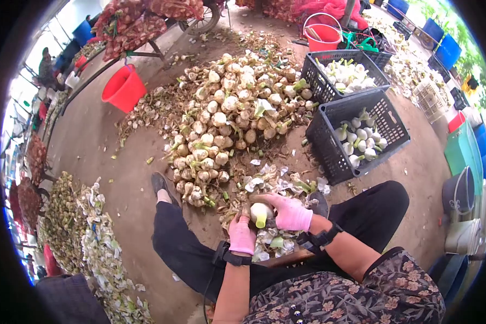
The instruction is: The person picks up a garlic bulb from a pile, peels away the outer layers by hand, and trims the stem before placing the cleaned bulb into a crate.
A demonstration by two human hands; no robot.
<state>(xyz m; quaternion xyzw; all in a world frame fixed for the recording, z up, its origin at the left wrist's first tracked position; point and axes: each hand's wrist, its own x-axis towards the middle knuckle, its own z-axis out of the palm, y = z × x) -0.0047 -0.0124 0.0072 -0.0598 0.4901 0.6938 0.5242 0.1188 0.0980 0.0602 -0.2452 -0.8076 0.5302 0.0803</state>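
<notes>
Both my hands wear pink gloves and meet around one white garlic bulb (260,213), its cut green stem pointing down toward me. My left hand (242,233) has its fingers pressed against the bulb's left side. From the right, my right hand (287,211) grips the bulb, its fingers reaching over the top. Peeled skins (278,243) lie under and around my hands. Beyond them rises a large pile of unpeeled garlic (218,116). A black crate (335,156) with clean white bulbs stands at the right of the pile.
Behind that crate is a second black crate (313,81) with white garlic. Red buckets stand at the back left (124,89) and back right (323,35). More garlic and skins (100,237) lie at the left. A teal container (463,148) and pails line the right edge.
</notes>
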